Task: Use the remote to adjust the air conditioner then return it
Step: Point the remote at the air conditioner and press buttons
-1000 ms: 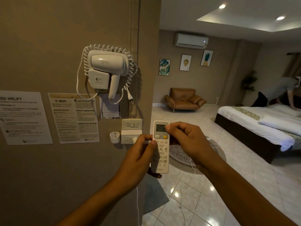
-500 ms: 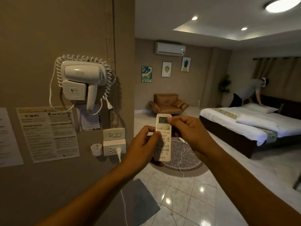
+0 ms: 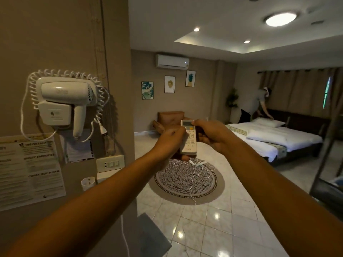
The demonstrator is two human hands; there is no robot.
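A white remote [image 3: 189, 143] with a small screen and an orange button stands upright in front of me, held out at arm's length. My left hand [image 3: 168, 144] grips its left side and lower body. My right hand [image 3: 213, 135] holds its upper right edge, thumb near the screen. The white air conditioner [image 3: 172, 61] hangs high on the far wall, above and beyond the remote, with a small light showing on its right end.
A wall at my left carries a white hair dryer [image 3: 63, 104], notices, a switch plate [image 3: 110, 162] and a small white holder [image 3: 88, 183]. A round rug [image 3: 185, 182] with white cables lies on the tiled floor. A bed [image 3: 274, 140] and another person [image 3: 260, 104] are at the right.
My view has swung right and upward, so the wall fittings slid left and the air conditioner came nearer the middle. Both hands lifted the remote higher and farther out.
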